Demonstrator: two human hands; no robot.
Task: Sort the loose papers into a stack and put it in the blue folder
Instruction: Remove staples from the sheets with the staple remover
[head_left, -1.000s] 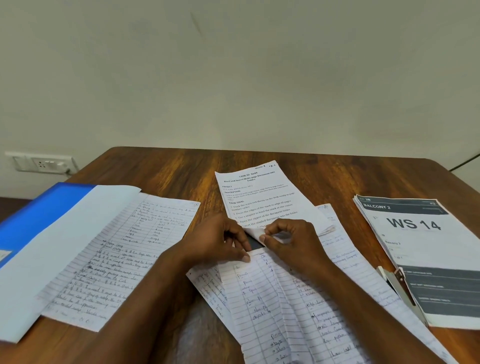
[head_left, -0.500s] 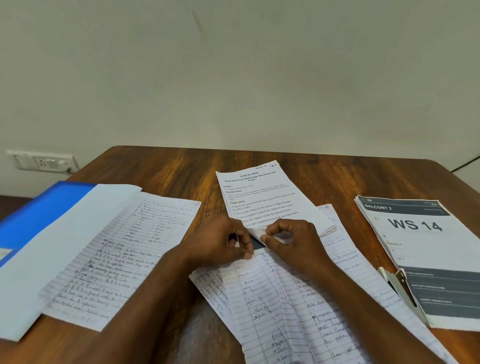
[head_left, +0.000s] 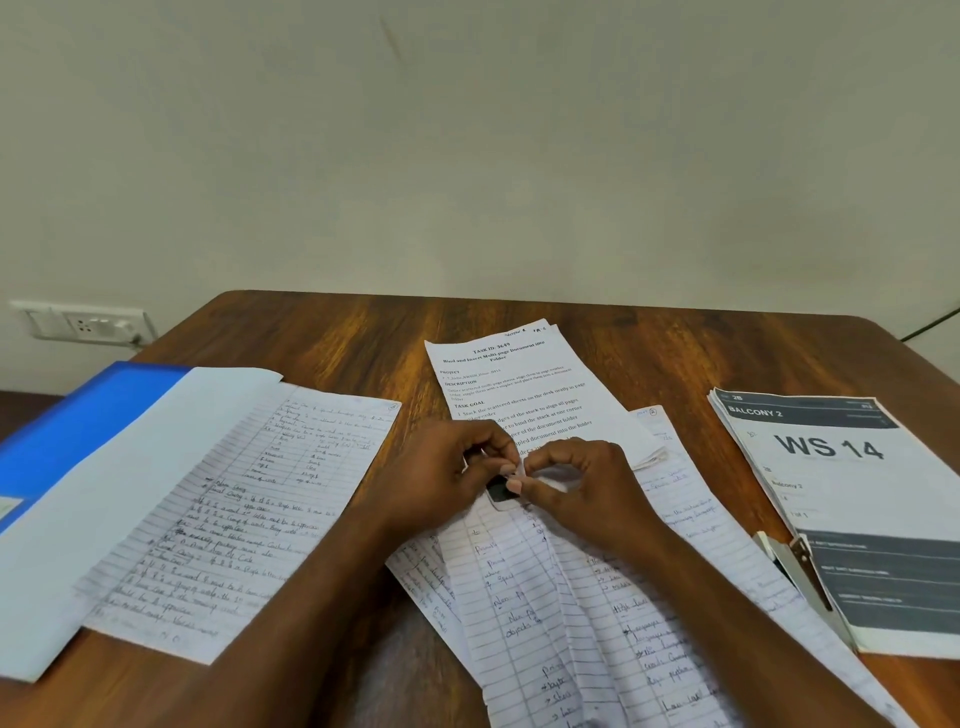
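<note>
A wall socket (head_left: 85, 325) sits on the wall at the far left, just past the corner of the wooden table (head_left: 332, 332). On the table's left side lies one blue folder (head_left: 78, 421), opened flat, with one blank white sheet (head_left: 130, 467) over its inner face and one handwritten lined page (head_left: 249, 514) lying partly on that sheet. In the middle, the left hand (head_left: 441, 478) and the right hand (head_left: 582, 488) meet with fingertips touching, both pinching the top corner of a fanned bunch of loose lined papers (head_left: 545, 613); at least three sheets show in the fan, though the exact count cannot be told. A small dark thing under the fingertips is too hidden to name. One printed instruction sheet (head_left: 509, 379) lies just behind the hands, its lower part covered by them. Further right, one thin pile of printed pages marked "WS 14" (head_left: 831, 467) rests near the table edge, and one stapler (head_left: 800, 577) lies against its left border.
</note>
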